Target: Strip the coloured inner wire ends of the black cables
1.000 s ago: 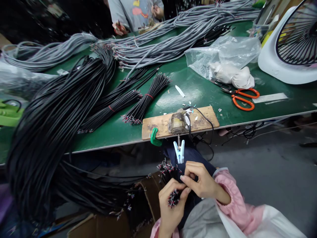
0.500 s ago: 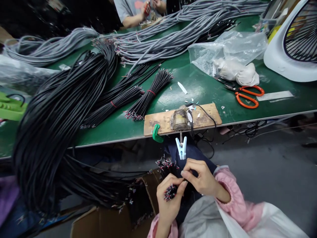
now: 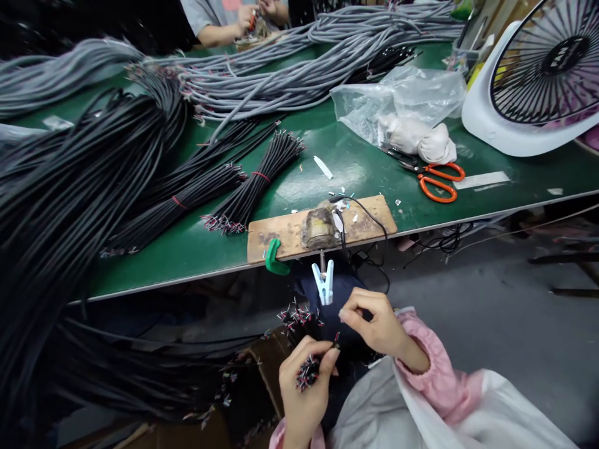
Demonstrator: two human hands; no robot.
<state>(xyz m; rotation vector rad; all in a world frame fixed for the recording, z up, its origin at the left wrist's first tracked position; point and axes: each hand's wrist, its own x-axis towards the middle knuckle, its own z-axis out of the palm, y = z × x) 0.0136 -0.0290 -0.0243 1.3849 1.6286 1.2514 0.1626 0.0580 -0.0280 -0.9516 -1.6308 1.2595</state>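
Note:
My left hand (image 3: 299, 399) is closed around a bundle of black cables (image 3: 307, 374), whose stripped red, white and black ends show inside the curled fingers. Between its thumb and forefinger one cable end (image 3: 336, 340) points up. To the right and a little higher, my right hand (image 3: 381, 330) is apart from the left, thumb and forefinger pinched together; anything in the pinch is too small to make out. More cable ends (image 3: 299, 318) stick up just beyond my left hand. A light blue clothespin (image 3: 323, 284) is at a metal tip under the wooden board (image 3: 264, 237).
On the green table (image 3: 299, 181) lie tied black cable bundles (image 3: 262, 178), grey cables (image 3: 262, 87), orange-handled scissors (image 3: 433, 178) and a plastic bag (image 3: 397, 93). A green clamp (image 3: 275, 257) grips the board. A white fan (image 3: 486, 134) stands right. Across the table, a person's hands (image 3: 250, 19) work.
My right hand has come away from my left, and the cable end in the left pinch now shows. The whole view has shifted, so the table things sit further left.

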